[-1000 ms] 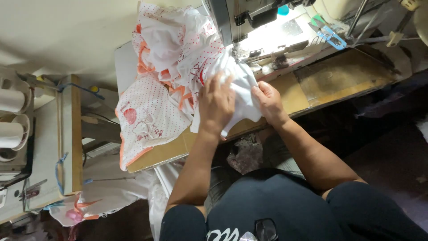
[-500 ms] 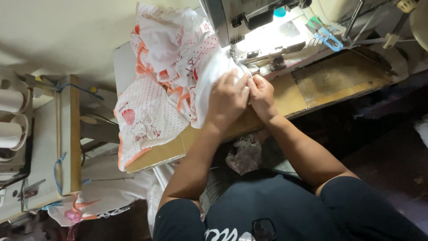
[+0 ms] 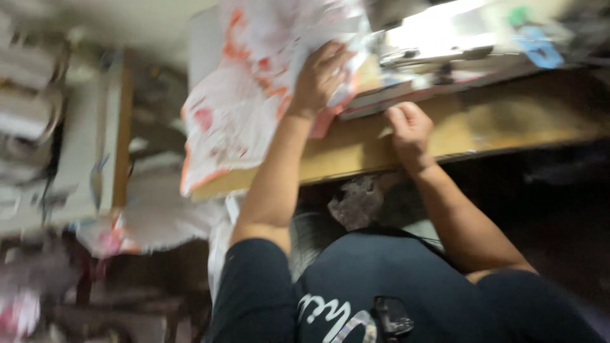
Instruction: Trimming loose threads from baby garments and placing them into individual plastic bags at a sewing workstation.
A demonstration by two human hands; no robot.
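Left hand: the left hand (image 3: 321, 76) lies palm down, fingers spread flat and pressing on the white cotton cloth printed with orange-red figures (image 3: 254, 101).
Right hand: the right hand (image 3: 410, 127) rests on the worn wooden table top (image 3: 521, 124), fingers curled loosely together, gripping nothing that shows.
Cloth: crumpled and soft, heaped at the table's left end, one corner hanging over the edge.
Progress: the cloth lies beside the pale sewing machine (image 3: 445, 32), apparently not under its needle; motion blur hides any finished seam.
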